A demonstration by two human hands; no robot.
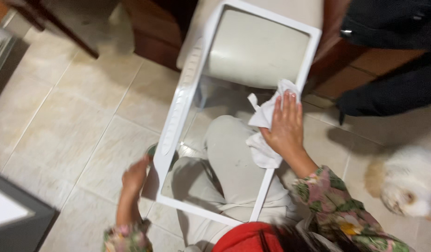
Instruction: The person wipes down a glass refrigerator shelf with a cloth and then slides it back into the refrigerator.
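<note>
A white-framed glass shelf point(187, 88) leans across my lap, its far end resting against a pale seat cushion. My left hand point(135, 176) grips the shelf's left frame near its lower corner. My right hand point(285, 126) lies flat with fingers together, pressing a white cloth point(264, 140) against the glass by the right frame edge. My legs in light trousers show through the glass. Flowered sleeves cover both forearms.
Beige floor tiles point(71, 116) surround me. A wooden chair with a pale cushion point(257, 46) stands ahead. A dark garment point(392, 51) hangs at the upper right. A white fluffy cat point(406, 182) sits at the right. A dark-edged object point(15, 219) is at the lower left.
</note>
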